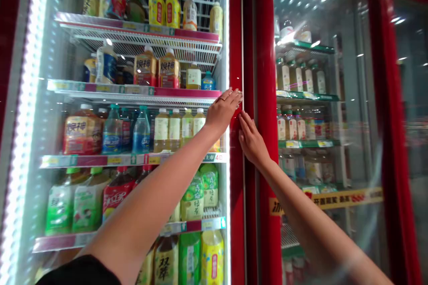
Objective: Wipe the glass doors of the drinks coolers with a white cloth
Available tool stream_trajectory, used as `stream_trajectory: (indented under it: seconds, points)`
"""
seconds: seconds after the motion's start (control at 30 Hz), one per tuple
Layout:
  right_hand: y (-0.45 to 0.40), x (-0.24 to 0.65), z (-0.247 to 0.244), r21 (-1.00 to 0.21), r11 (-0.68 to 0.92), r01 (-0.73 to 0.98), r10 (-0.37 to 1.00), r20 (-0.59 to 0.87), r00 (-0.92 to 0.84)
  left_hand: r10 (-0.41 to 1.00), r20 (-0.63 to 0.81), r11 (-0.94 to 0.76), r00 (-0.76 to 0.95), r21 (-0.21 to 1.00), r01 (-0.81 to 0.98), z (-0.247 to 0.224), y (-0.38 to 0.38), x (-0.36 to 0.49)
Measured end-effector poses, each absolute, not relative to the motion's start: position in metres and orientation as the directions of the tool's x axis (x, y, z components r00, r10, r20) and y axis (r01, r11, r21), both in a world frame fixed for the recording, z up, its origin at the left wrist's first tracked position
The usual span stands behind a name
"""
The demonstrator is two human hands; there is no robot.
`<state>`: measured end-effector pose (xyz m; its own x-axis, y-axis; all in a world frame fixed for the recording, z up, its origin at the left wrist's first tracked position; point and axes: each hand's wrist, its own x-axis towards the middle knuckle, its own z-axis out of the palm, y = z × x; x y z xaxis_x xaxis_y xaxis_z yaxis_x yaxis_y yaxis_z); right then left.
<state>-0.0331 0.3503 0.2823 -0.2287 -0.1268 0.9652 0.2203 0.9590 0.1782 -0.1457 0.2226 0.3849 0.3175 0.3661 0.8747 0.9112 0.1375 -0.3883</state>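
- Fingers straight, close together, holding nothing.
- We rest left hand on red door frame, right hand just below by its edge, probably for pressure.
- Bottles face out, likely showing labels.

Left arm: stretched up and inward
Left hand: higher, fingers extended, ring on one
Right arm: angled up, inward
Right hand: just below, fingers straight
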Motion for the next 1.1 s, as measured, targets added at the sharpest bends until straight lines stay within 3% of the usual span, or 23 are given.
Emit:
stream_trajectory:
  seconds: [0.13,0.3,0.5,0.67,0.9,1.1]
  points:
    - [0.350,-0.033,0.282,0.119,0.962,0.245,-0.054,0.965,-0.255,0.393,0.862,0.100,0.319,-0.385,0.917,0.391,0.223,-0.146]
    - [0.352,-0.034,0.285,0.157,0.944,0.289,-0.084,0.965,-0.249,0.415,0.820,0.085,0.393,-0.466,0.881,0.373,0.222,-0.146]
    - [0.352,-0.033,0.283,0.173,0.931,0.323,-0.108,0.972,-0.208,0.356,0.883,0.200,0.307,-0.393,0.898,0.378,0.222,-0.147]
    - [0.354,-0.029,0.280,0.182,0.938,0.295,-0.108,0.962,-0.250,0.485,0.741,0.070,0.464,-0.562,0.824,0.375,0.210,-0.155]
    - [0.351,-0.035,0.276,0.192,0.938,0.288,-0.122,0.962,-0.243,0.421,0.851,0.173,0.315,-0.416,0.893,0.391,0.199,-0.166]
    - [0.352,-0.035,0.275,0.212,0.932,0.295,-0.150,0.965,-0.217,0.491,0.711,0.084,0.503,-0.613,0.786,0.377,0.212,-0.164]
